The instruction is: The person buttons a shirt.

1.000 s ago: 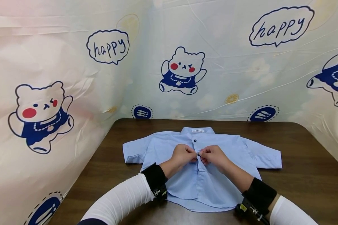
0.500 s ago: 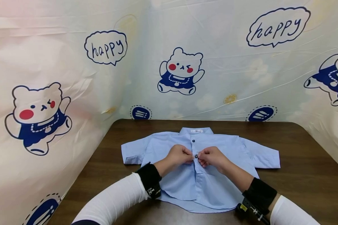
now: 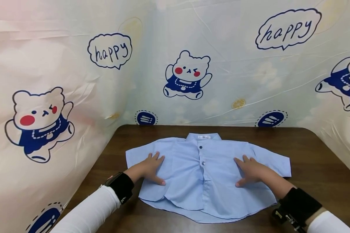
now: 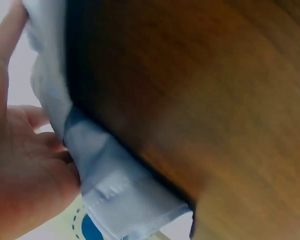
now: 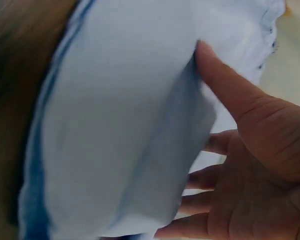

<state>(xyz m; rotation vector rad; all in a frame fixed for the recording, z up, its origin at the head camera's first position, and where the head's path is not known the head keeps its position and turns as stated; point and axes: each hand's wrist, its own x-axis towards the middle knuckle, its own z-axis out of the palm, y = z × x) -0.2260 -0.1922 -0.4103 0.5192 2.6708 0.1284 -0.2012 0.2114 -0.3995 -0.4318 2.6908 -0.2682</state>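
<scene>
A light blue short-sleeved shirt [image 3: 186,181] lies front up on the table, collar toward the far side. Two dark buttons show on its placket, the upper button [image 3: 201,147] near the collar and the lower button [image 3: 203,163] beneath it. On the shirt's left side, below the sleeve, my left hand [image 3: 150,168] rests with fingers spread. My right hand [image 3: 250,170] rests likewise on the right side, thumb apart from the fingers. In the right wrist view the right thumb [image 5: 225,77] touches the cloth. The left wrist view shows the left hand [image 4: 30,165] beside the shirt's edge.
The dark brown wooden table [image 3: 315,155] extends around the shirt. Behind it and at both sides hangs a pale curtain [image 3: 236,71] printed with bears and "happy" bubbles. Both wrists wear black straps, the left strap [image 3: 119,186] and the right strap [image 3: 300,205].
Both hands have let go at the lower button and moved apart, left and right, onto the shirt's sides. Their fingers have spread, and the shirt's lower part looks wider.
</scene>
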